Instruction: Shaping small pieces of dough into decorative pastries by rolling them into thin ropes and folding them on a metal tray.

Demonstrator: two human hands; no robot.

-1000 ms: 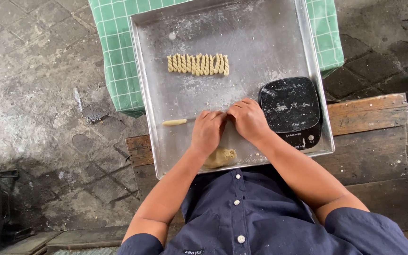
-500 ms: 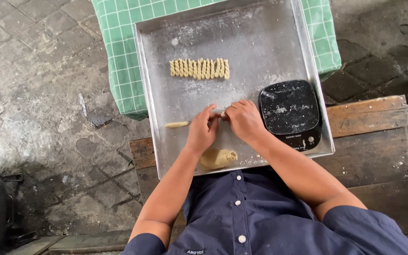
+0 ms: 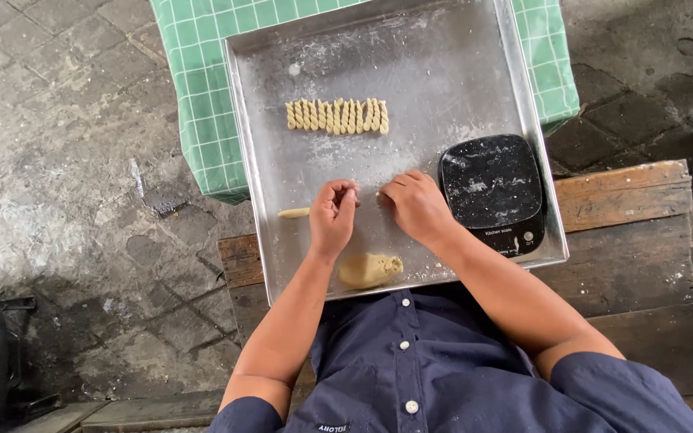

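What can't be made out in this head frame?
- Dough piece between left hand and right hand: hidden by fingers.
- Black flat kitchen scale display: too small, flour-dusted.
- Silver metal baking tray far edge: cut off by the frame top.

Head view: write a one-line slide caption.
Left hand and right hand work a small dough piece on a floured metal tray, beside twisted dough sticks.

Whatever the left hand [image 3: 333, 215] and right hand [image 3: 415, 207] pinch is too small to tell — only a pale tip shows between them. The tray [image 3: 266, 192] runs off the top edge, as does the green cloth [image 3: 194, 96]. The scale [image 3: 492, 192] screen is unreadable — its near corner sits behind the right wrist.
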